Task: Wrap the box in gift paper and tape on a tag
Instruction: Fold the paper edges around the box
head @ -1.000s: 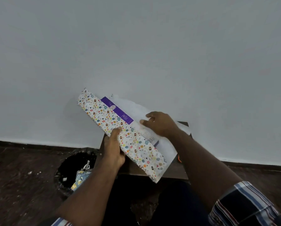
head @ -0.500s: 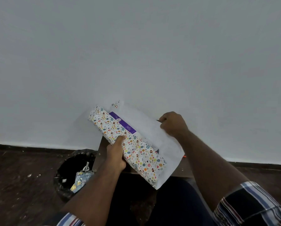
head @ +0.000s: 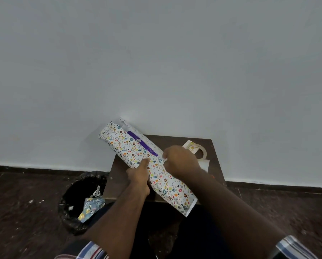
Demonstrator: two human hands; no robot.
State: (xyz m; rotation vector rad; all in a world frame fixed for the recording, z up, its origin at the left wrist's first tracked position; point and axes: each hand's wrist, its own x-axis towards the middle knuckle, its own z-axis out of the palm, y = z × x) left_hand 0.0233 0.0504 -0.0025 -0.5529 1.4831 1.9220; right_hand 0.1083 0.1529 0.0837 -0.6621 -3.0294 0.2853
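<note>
The box (head: 140, 144), half wrapped in gift paper (head: 156, 171), lies diagonally across the small counter (head: 215, 165), overhanging its near and far edges. Left hand (head: 138, 176) pins the paper; right hand (head: 180, 161) pinches its edge. A tape roll (head: 199, 150) sits just behind.

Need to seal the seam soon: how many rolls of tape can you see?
1. The tape roll sits on the small table near the wall, just beyond the right hand. The hand and the box could hide another.

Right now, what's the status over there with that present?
Left hand pinning gift paper on box. Right hand pulling the flap over. Purple strip uncovered. Tape roll behind, nothing blocking.
</note>
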